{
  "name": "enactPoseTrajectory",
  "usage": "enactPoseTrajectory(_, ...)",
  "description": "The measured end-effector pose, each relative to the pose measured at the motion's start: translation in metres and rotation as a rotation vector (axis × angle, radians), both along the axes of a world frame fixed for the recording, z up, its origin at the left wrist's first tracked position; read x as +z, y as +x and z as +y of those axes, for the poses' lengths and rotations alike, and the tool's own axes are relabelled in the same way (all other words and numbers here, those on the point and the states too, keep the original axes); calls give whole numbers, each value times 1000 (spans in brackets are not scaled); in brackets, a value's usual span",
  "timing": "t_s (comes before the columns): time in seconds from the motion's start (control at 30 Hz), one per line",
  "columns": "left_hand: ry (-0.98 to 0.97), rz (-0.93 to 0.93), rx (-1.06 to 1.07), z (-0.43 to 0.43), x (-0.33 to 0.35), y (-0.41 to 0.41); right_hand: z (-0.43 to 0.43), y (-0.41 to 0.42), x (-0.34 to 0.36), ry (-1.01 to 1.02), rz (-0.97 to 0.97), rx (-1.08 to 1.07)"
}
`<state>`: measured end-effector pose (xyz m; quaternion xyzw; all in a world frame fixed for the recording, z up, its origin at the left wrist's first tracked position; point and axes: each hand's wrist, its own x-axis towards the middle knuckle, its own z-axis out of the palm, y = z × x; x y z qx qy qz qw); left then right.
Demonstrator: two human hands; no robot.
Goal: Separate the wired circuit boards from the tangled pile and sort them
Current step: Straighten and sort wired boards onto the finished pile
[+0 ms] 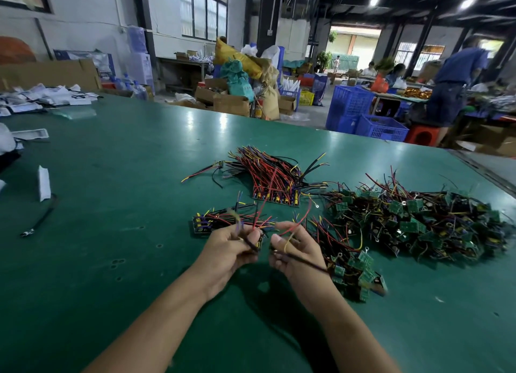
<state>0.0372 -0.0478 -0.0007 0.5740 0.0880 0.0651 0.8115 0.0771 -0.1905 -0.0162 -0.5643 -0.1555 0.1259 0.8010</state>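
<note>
Two hands work close together at the near middle of the counter (111,205), almost touching. Your left hand (227,251) has its fingers curled round a few wire ends (245,224) that fan up and away from it. Your right hand (293,254) pinches a dark lead (307,262) between thumb and fingers, with red and yellow strands looped over them. Blur hides whether a board hangs under the left hand. The dark lead is the thing to watch: it runs from your right hand out to the right and slightly nearer you, into a small clump (358,269) of green boards just beside your right wrist. Its long axis therefore lies left to right, and your right hand is the nearer one to the clump. A pull leftward along the lead looks the likeliest way to draw a board free, while a crosswise tug could drag the whole clump. Just beyond your left hand sits a small stack (202,224) of boards laid side by side, handy to that hand. Farther right spreads the big tangled pile (424,221), its wires reaching toward the clump. Farthest, past both hands, lies a larger bundle (275,181), boards lined up on its near side and wires fanning away.
</note>
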Motion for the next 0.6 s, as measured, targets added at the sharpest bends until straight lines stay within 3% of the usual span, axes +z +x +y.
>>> enactPoseTrajectory(0.07,-19,38,16,-1,-1,1,2,0,4,40,104,-72)
enactPoseTrajectory(0.33,-1,109,96,5,-6,4,-1,3,3,-170,331,-198)
enactPoseTrajectory(0.6,-19,60,92,-2,-7,2,3,-2,5,25,456,-89)
